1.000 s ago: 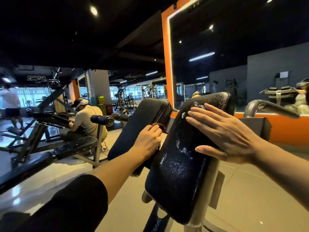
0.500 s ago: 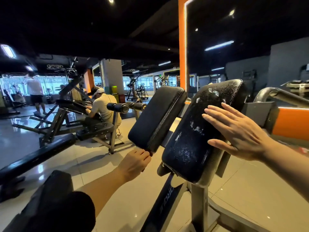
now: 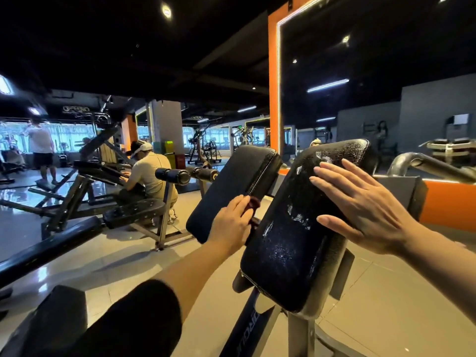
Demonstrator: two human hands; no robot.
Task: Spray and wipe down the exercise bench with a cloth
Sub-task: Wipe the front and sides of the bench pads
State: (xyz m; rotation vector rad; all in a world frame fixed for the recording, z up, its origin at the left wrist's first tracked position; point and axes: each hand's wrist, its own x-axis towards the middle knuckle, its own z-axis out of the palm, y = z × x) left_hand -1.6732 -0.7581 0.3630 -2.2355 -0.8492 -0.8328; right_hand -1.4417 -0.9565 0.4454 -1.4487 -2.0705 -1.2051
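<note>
Two black padded bench cushions stand tilted in front of me. The right pad [image 3: 288, 253] is wet, with white spray foam streaked across its face. My right hand [image 3: 365, 210] lies flat against that pad's upper right side, fingers straight and spread. The left pad [image 3: 231, 184] looks dry. My left hand [image 3: 231, 222] is at the gap between the two pads, fingers curled round a bunched dark red cloth [image 3: 253, 203]. Most of the cloth is hidden behind the hand. No spray bottle is in view.
The pads' steel post and frame [image 3: 298, 331] rise from the tiled floor below. A curved metal handle [image 3: 422, 163] sticks out at right before an orange-framed mirror wall [image 3: 273, 86]. Left are more black benches [image 3: 134, 212], a crouching person [image 3: 149, 173] and a standing person [image 3: 41, 148].
My left hand dropped below the left pad half a second ago and has come back up to the gap between the pads with the cloth. My right hand has stayed flat on the wet pad.
</note>
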